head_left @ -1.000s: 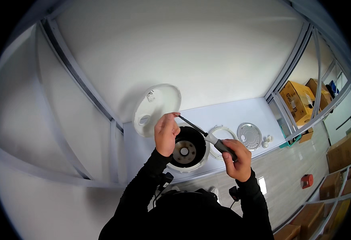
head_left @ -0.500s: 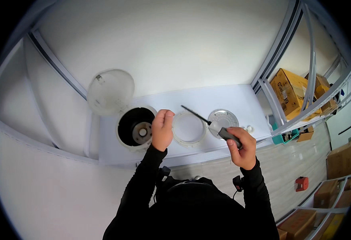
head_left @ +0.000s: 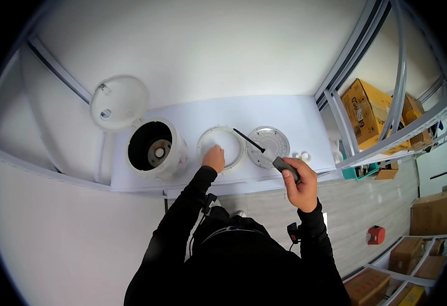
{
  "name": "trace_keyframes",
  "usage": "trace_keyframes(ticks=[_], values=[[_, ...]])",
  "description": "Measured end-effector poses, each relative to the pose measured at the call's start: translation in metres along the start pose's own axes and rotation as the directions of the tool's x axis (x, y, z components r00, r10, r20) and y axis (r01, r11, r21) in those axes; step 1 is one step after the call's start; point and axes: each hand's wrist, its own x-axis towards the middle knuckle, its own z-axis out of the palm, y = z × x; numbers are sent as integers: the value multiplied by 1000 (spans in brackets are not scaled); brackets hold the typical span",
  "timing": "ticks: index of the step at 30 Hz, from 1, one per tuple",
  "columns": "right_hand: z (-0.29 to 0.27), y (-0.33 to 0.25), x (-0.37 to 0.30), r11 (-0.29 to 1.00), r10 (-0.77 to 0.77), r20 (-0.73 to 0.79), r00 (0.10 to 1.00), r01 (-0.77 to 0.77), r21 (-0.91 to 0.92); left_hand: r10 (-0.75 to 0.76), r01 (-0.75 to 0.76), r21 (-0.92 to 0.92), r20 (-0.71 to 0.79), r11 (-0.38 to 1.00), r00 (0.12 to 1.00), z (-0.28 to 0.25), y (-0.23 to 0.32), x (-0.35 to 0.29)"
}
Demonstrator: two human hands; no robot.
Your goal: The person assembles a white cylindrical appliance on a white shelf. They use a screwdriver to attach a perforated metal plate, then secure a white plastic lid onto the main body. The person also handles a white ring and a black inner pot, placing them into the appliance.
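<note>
L hand [head_left: 214, 158] curled, fingertips on white ring-shaped lid part [head_left: 222, 148], mid table [head_left: 284, 117]. R hand [head_left: 300, 184] fisted round screwdriver [head_left: 266, 152], shaft aimed 10 o'clock over ring's edge. Open rice cooker [head_left: 154, 149] at ring's 9, round perforated plate [head_left: 269, 143] at 3.

On the table [head_left: 295, 120], a cooker [head_left: 155, 148] stands at the left edge, its open lid [head_left: 119, 101] behind it. To its right lies a ring [head_left: 222, 147], then a disc [head_left: 268, 147], then small caps [head_left: 302, 155] near the right front corner
</note>
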Motion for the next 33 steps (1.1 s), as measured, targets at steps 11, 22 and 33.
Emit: trace_keyframes(ticks=[11, 22, 33], values=[[-7, 18, 3, 998, 62, 65, 996, -62, 5, 52, -52, 49, -12, 997, 999, 6, 15, 7], [-6, 20, 15, 999, 34, 58, 998, -35, 18, 158, -157, 18, -76, 987, 984, 3, 12, 6], [-2, 28, 17, 998, 66, 15, 998, -66, 14, -8, 3, 80, 69, 997, 998, -21, 27, 4]])
